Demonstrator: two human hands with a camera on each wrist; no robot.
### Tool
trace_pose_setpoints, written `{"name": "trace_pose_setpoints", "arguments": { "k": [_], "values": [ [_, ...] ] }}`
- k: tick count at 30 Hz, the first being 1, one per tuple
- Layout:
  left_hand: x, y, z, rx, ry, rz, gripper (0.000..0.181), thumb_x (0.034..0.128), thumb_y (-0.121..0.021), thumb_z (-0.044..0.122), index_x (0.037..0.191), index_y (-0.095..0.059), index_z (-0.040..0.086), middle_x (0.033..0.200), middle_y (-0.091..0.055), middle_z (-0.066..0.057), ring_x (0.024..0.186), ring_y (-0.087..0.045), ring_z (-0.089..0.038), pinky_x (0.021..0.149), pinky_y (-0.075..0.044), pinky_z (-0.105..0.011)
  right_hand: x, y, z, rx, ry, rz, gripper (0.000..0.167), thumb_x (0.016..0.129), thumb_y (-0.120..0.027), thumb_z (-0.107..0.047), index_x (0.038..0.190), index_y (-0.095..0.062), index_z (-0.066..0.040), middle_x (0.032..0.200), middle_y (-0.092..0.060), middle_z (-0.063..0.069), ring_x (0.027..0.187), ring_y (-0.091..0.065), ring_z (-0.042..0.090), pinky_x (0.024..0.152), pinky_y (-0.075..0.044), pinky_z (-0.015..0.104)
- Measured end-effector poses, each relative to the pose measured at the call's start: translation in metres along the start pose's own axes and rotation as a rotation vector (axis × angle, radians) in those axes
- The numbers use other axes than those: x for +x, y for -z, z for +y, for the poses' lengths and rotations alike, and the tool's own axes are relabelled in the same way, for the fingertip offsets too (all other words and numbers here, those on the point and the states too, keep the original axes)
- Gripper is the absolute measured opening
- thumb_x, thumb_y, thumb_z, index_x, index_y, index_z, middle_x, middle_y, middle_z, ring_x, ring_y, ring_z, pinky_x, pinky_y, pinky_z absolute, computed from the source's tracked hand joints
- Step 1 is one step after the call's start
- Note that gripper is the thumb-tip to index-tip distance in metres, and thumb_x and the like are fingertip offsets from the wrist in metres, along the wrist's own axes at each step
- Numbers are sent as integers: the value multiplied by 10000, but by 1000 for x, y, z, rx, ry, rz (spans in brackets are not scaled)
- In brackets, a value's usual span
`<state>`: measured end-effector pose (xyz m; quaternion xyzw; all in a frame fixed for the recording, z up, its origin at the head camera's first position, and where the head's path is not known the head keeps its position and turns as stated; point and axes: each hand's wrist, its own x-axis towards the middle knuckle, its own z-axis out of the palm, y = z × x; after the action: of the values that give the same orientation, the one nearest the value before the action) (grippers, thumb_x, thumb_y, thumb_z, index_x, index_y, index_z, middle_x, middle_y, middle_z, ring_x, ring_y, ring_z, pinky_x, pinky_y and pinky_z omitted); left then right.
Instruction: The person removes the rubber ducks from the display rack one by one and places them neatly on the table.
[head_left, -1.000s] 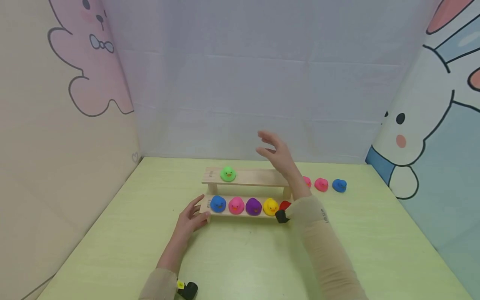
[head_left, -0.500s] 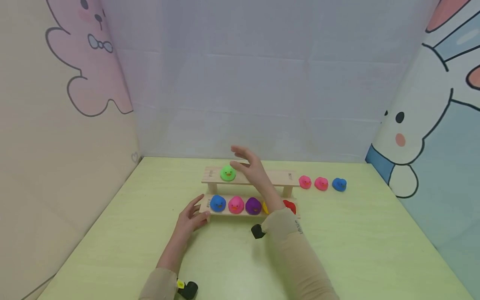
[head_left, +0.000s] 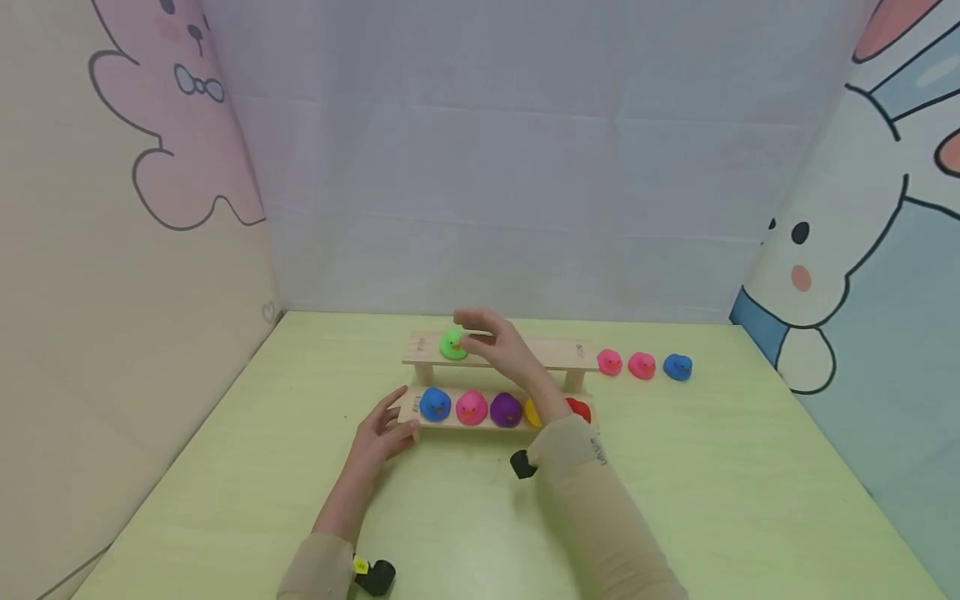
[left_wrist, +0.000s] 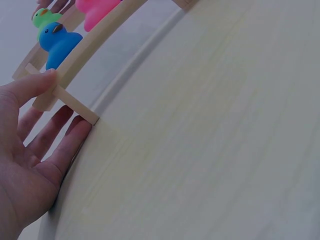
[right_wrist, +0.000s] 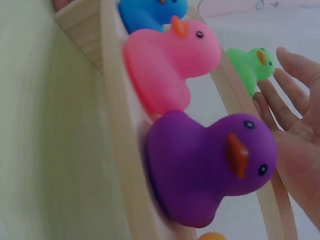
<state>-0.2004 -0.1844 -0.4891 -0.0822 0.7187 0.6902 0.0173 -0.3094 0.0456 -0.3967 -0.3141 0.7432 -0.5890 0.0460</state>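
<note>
A two-tier wooden stand (head_left: 558, 354) sits on the table. My left hand (head_left: 377, 435) holds its lower left end; in the left wrist view the thumb (left_wrist: 37, 85) lies on the board and the fingers are by the leg. On the upper shelf is a green rubber duck (head_left: 452, 344). My right hand (head_left: 504, 346) is right beside that duck, thumb and fingers spread, with nothing gripped. Along the lower shelf stand a blue duck (head_left: 435, 404), a pink duck (head_left: 472, 407), a purple duck (head_left: 506, 410), a yellow duck (head_left: 532, 413) and a red duck (head_left: 579, 408), the last two partly hidden by my right arm.
To the right of the stand, two pink ducks (head_left: 642, 365) and another blue duck (head_left: 678, 367) rest on the pale green table (head_left: 750, 467). A plain curtain (head_left: 450, 167) hangs behind, with printed cartoon panels at both sides.
My right hand has moved left and down, from above the right part of the upper shelf to the green duck. My left hand stays at the stand's end.
</note>
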Motion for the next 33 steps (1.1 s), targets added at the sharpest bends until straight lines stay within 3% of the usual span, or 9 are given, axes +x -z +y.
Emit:
{"name": "trace_pose_setpoints", "arguments": {
  "k": [4, 10, 16, 25, 33],
  "values": [
    [1, -1, 1, 3, 6, -2, 666, 903, -709, 130, 1484, -437, 306, 1389, -563, -160, 1030, -651, -104, 876, -596, -312, -2, -3, -3, -49, -46, -9, 438, 970, -641, -213, 1392, -535, -169, 1430, -546, 56, 1338, -523, 243, 1123, -450, 370],
    [1, -1, 2, 5, 8, 2, 669, 902, -712, 136, 1484, -435, 315, 1388, -565, -152, 1027, -650, -92, 879, -595, -310, -3, -8, -3, -79, -36, -2, 435, 958, -656, -181, 1376, -547, -135, 1411, -556, 103, 1271, -575, 267, 1065, -501, 351],
    [0, 0, 1, 5, -4, -3, 674, 904, -712, 140, 1497, -425, 283, 1384, -559, -178, 1016, -651, -89, 862, -597, -297, -5, -9, -3, -77, -50, 14, 418, 949, -668, -174, 1353, -568, -144, 1379, -576, 68, 1232, -606, 275, 1000, -543, 334],
    [0, 0, 2, 12, 6, -8, 661, 917, -697, 135, 1489, -425, 320, 1395, -554, -159, 1045, -645, -103, 896, -591, -317, -4, -10, -5, -83, -76, 26, 395, 945, -674, -184, 1332, -596, -186, 1414, -551, 35, 1303, -558, 264, 1096, -475, 364],
    [0, -1, 1, 14, 11, -2, 656, 913, -705, 152, 1485, -432, 321, 1398, -558, -160, 1050, -646, -105, 899, -590, -324, -5, -8, -6, -107, -91, -1, 432, 950, -668, -189, 1367, -563, -144, 1398, -555, 54, 1298, -569, 268, 1048, -514, 349]
  ]
}}
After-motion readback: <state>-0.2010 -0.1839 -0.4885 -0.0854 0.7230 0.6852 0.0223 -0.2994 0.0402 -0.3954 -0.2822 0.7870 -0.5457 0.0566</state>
